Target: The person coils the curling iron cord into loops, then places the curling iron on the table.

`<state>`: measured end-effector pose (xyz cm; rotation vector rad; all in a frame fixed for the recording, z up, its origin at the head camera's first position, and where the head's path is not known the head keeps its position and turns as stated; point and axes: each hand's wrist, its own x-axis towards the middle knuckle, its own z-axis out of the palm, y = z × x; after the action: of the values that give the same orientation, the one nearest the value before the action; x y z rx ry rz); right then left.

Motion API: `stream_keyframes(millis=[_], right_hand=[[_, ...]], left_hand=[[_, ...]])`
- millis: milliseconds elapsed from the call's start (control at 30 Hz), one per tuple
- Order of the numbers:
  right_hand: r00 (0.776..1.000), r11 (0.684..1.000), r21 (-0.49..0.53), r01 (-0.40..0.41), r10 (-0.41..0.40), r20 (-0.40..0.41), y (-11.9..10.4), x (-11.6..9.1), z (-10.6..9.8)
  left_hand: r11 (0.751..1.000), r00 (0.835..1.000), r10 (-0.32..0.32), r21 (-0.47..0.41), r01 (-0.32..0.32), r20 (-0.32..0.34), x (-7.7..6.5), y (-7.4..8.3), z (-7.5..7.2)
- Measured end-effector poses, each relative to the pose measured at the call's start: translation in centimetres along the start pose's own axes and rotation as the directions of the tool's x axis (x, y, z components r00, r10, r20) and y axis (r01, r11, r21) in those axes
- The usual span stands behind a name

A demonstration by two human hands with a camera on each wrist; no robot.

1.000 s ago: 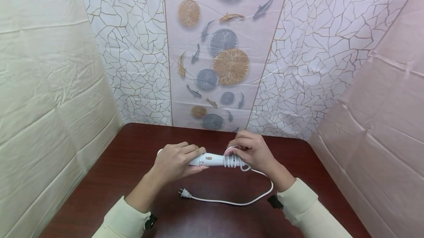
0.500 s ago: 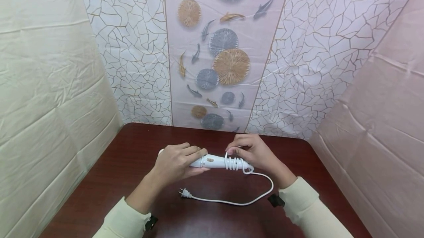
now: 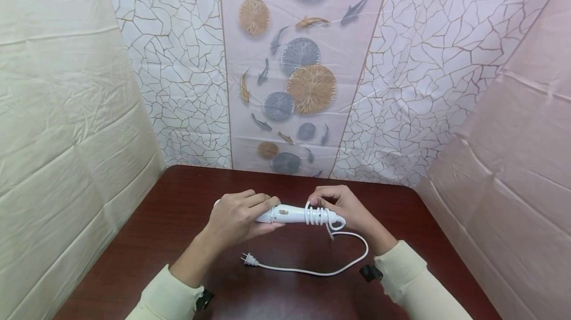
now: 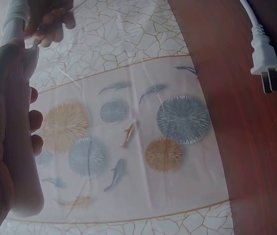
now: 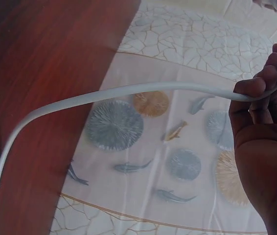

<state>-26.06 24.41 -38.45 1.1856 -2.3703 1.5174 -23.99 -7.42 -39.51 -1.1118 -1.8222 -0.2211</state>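
My left hand (image 3: 241, 216) grips the thick part of a white wand-shaped appliance (image 3: 290, 214) held crosswise over the table, its fingers over the top and thumb below. A small switch shows on the slimmer handle. Several turns of the white power cord (image 3: 317, 216) wrap round that handle near its right end. My right hand (image 3: 341, 206) pinches the cord just above these turns. In the right wrist view, a length of cord (image 5: 143, 89) runs left from the fingers of the right hand (image 5: 265, 132). The appliance's rounded end (image 4: 28, 200) juts below the left hand in the left wrist view.
The plug (image 3: 249, 259) rests on the dark red table (image 3: 178, 260), prongs leftward, with its cord curving right and up to the handle. A patterned cloth (image 3: 308, 112) hangs behind the table, with pale cloths at both sides.
My right hand has come down slightly and closer to the handle, drawing the cord loop over it. The handle's end now shows more. The left hand has barely moved, and the plug stays put.
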Motion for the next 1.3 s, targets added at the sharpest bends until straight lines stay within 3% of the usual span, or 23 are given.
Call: stream_keyframes(millis=[100,233,500,667,900,1100,1300], right_hand=[[1.0,0.998,0.052,0.03,-0.03,-0.005,0.4,-0.3,0.5],[0.998,0.999,0.0,0.048,-0.048,-0.038,0.8,-0.7,1.3],[0.994,0.995,-0.084,-0.06,0.052,-0.094,0.5,-1.4,3.0],[0.987,0.991,-0.102,-0.083,0.067,-0.147,0.2,-1.7,3.7],[0.983,0.989,-0.149,0.005,-0.032,-0.179,0.4,-2.0,4.8],[0.973,0.949,-0.307,0.074,-0.137,-0.187,0.4,-2.7,5.9],[0.947,0.858,-0.486,0.168,-0.277,-0.161,0.3,-2.9,6.2]], left_hand=[[1.0,1.0,-0.008,-0.003,0.008,-0.006,0.2,0.1,0.0],[0.999,0.999,-0.033,-0.008,0.032,-0.015,0.3,0.1,-0.1],[0.995,0.994,-0.101,-0.012,0.101,-0.035,0.2,0.2,0.0],[0.992,0.991,-0.125,-0.009,0.124,-0.04,0.4,0.2,0.1],[0.989,0.988,-0.148,0.007,0.148,-0.033,0.6,0.2,0.3],[0.987,0.987,-0.158,0.025,0.159,-0.037,0.5,0.1,0.6],[0.984,0.984,-0.176,0.037,0.177,-0.024,0.5,0.1,0.7]])
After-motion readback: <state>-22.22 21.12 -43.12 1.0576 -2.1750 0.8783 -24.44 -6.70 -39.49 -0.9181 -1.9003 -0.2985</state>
